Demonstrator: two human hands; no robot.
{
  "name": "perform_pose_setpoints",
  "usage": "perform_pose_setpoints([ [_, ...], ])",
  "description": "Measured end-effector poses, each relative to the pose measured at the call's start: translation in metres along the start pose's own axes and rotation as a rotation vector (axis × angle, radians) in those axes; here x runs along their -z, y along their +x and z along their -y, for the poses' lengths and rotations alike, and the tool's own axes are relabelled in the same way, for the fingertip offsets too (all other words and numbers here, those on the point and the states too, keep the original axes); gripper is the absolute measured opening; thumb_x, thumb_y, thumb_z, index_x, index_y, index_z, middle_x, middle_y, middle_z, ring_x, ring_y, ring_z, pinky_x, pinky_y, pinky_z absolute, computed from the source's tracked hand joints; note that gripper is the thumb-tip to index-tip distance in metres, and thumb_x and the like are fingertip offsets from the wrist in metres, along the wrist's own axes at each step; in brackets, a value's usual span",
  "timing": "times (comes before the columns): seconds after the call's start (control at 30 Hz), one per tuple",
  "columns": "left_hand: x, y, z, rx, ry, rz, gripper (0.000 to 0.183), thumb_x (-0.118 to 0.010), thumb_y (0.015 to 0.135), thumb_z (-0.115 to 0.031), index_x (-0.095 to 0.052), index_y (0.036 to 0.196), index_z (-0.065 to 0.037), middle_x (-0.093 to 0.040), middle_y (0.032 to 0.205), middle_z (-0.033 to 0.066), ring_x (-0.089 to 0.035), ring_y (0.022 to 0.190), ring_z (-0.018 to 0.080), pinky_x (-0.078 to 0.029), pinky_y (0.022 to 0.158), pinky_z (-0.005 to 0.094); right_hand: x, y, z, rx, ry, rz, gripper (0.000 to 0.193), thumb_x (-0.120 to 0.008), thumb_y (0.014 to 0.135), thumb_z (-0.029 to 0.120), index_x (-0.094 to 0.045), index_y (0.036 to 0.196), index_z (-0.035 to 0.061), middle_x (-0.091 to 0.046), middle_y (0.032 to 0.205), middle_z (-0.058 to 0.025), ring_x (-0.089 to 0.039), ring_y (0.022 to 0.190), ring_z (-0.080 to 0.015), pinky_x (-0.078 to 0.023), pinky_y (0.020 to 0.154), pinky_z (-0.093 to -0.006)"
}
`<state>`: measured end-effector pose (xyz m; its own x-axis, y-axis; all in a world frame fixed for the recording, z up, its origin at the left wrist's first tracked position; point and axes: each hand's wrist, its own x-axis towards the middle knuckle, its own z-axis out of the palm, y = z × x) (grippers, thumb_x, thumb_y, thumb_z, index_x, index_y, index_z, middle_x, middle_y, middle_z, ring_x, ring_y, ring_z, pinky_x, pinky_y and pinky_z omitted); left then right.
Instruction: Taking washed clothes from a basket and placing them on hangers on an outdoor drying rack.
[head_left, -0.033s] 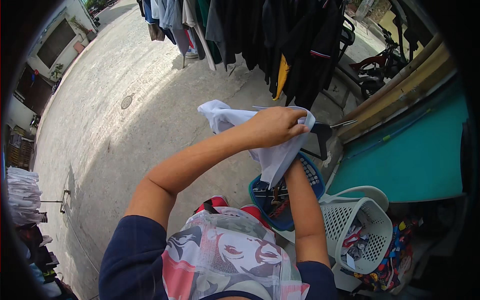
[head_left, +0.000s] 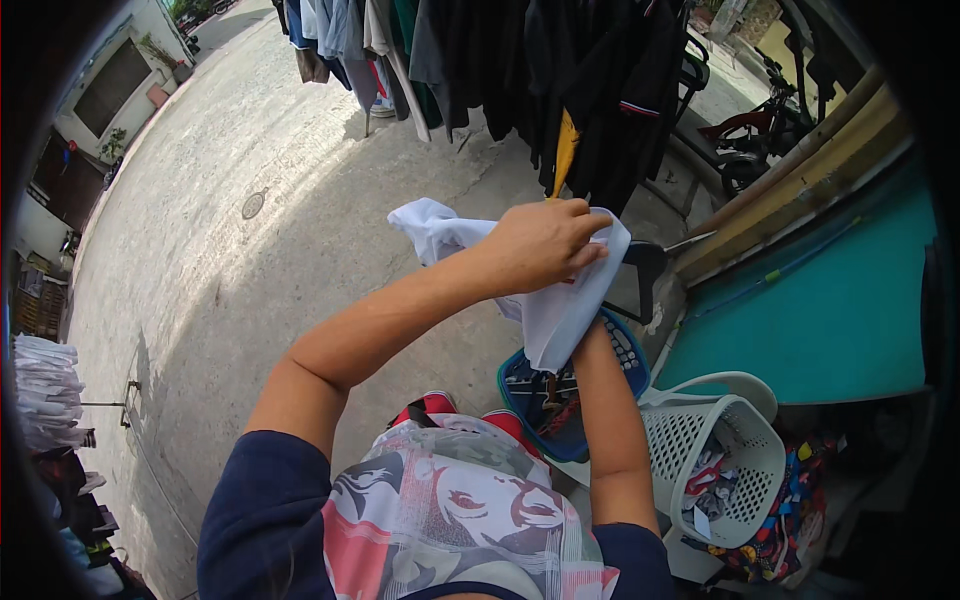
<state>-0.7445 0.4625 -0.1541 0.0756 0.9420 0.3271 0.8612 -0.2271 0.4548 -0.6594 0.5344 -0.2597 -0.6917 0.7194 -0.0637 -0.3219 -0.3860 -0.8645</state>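
Note:
A thin white garment point(head_left: 560, 315) is bunched up in front of me, its loose end trailing off to the left. At its top, my left hand point(head_left: 550, 240) is closed, thumb and fingers gripping the cloth near a folded edge. My right hand is covered by the garment; only the wrist and forearm point(head_left: 605, 400) show, reaching up into or behind it, so its fingers are hidden. Below the cloth stands a blue basket point(head_left: 512, 385) holding dark hangers point(head_left: 540, 385), partly covered by my right forearm.
Dark and grey clothes point(head_left: 500, 60) hang on a rack ahead. A white perforated basket point(head_left: 665, 440) with small cloth items stands at right, beside a colourful patterned fabric point(head_left: 800, 500). A teal panel point(head_left: 810, 310) and a black frame piece point(head_left: 648, 275) are on the right. White clothes point(head_left: 45, 390) hang far left.
My left hand has shifted slightly left and upward with the garment, and its fingers have moved a little on the cloth. The right forearm is almost unmoved.

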Motion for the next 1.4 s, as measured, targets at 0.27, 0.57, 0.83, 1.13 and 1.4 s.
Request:
perform_pose_setpoints([
  [0.27,0.018,-0.022,0.035,0.032,0.266,0.199,0.037,-0.052,0.081,-0.040,-0.056,0.100,-0.009,-0.060,0.084,0.0113,-0.059,0.078,0.0273,-0.047,0.066,0.0357,-0.006,-0.020,0.036,-0.436,-0.107,-0.089,0.042,-0.040,0.090,0.023,-0.035,0.126,0.0013,-0.047,0.117,-0.0128,-0.048,0.103,-0.0201,-0.040,0.088,-0.0291],
  [0.57,0.063,-0.077,0.052,-0.055,0.438,-0.008,0.028,-0.062,0.072,-0.035,-0.053,0.080,-0.010,-0.056,0.069,0.0051,-0.056,0.061,0.0214,-0.044,0.053,0.0308,0.041,-0.108,0.006,-0.469,-0.641,0.674,0.027,-0.042,0.089,0.026,-0.055,0.097,0.0039,-0.057,0.074,-0.0026,-0.050,0.063,-0.0104,-0.040,0.057,-0.0246],
  [0.83,0.115,-0.114,0.042,-0.218,0.469,-0.087,0.037,-0.061,0.065,-0.044,-0.052,0.075,-0.010,-0.052,0.060,0.0025,-0.054,0.053,0.0186,-0.041,0.047,0.0279,0.153,-0.103,-0.086,-0.358,-0.959,0.030,0.032,-0.049,0.086,0.029,-0.055,0.106,0.0058,-0.060,0.100,-0.0114,-0.056,0.094,-0.0232,-0.042,0.081,-0.0329],
  [1.13,0.140,-0.148,0.037,-0.191,0.552,-0.148,0.039,-0.062,0.060,-0.046,-0.052,0.074,-0.010,-0.050,0.058,0.0022,-0.052,0.051,0.0179,-0.040,0.045,0.0278,0.068,-0.042,-0.123,-0.384,-0.168,0.473,0.038,-0.055,0.085,0.018,-0.049,0.119,0.0027,-0.059,0.102,-0.0063,-0.058,0.089,-0.0130,-0.045,0.079,-0.0232],
  [1.4,0.131,-0.176,0.065,0.203,0.656,-0.226,0.032,-0.067,0.065,-0.036,-0.055,0.075,-0.008,-0.053,0.060,0.0046,-0.055,0.054,0.0207,-0.042,0.048,0.0296,0.068,-0.008,0.002,0.169,-0.475,-0.066,0.011,-0.059,0.082,0.013,-0.059,0.087,0.0040,-0.061,0.078,0.0000,-0.053,0.062,-0.0085,-0.042,0.056,-0.0247],
])
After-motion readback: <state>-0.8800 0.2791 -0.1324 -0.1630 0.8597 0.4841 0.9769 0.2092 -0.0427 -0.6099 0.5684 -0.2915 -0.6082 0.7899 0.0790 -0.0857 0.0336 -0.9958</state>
